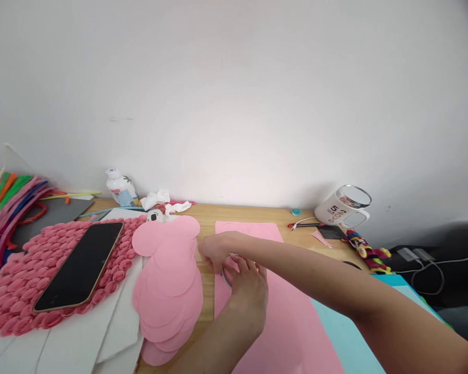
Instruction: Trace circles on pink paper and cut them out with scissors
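Observation:
A large sheet of pink paper [281, 322] lies in front of me, with a faint curved line near its far edge. On its left edge rests a round ring with a thin pale rim [226, 280], pink showing inside it. My left hand [247, 291] is over the ring, its bent fingers pressing it against the paper. Crossing above from the right, my right hand [217, 251] is closed beside the ring's far left side; whatever its fingers hold is hidden. Left of both hands is a pile of overlapping pink paper circles [171, 291].
A black phone [80, 267] lies on many rolled pink paper rosettes [19, 291]. Colourful pipe cleaners [11, 208], a white bottle [121, 188] and crumpled tissue [156, 199] are at left. A white mug [341, 208] and a small doll [368, 252] stand right.

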The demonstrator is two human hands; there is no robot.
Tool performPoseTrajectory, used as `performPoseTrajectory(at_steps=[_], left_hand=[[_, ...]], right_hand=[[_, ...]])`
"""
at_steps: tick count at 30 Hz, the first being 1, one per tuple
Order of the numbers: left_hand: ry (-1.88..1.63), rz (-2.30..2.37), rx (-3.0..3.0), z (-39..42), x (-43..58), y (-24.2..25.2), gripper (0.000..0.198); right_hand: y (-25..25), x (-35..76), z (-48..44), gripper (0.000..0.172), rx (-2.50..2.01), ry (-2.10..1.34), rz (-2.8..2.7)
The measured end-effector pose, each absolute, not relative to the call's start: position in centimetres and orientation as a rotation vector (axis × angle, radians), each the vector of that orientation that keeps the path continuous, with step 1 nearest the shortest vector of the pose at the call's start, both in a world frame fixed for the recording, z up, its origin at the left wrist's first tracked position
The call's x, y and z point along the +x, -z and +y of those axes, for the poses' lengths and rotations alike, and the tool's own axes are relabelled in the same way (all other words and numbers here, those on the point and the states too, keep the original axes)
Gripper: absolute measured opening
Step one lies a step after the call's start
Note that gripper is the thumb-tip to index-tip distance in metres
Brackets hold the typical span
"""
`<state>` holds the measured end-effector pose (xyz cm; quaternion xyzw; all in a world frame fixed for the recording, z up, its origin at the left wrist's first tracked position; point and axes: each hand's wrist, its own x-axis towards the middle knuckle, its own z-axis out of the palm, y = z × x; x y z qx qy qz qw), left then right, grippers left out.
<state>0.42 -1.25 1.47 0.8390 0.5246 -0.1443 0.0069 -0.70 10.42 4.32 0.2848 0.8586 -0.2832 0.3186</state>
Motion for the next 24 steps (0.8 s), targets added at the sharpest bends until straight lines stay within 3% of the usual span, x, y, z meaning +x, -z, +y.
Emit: performPoseTrajectory(at_steps=[11,24], left_hand=[[0.474,1.693,2.564,-1.0,0.7,-0.9,0.077],[0.425,1.771,2.693,-1.6,0.6,-1.1,0.090]], right_hand=[[-4.2,-0.2,12.7,0.001,0.785,0.707,2.362],[-3.6,4.2,14.2,0.020,0.923,0.832,2.426]])
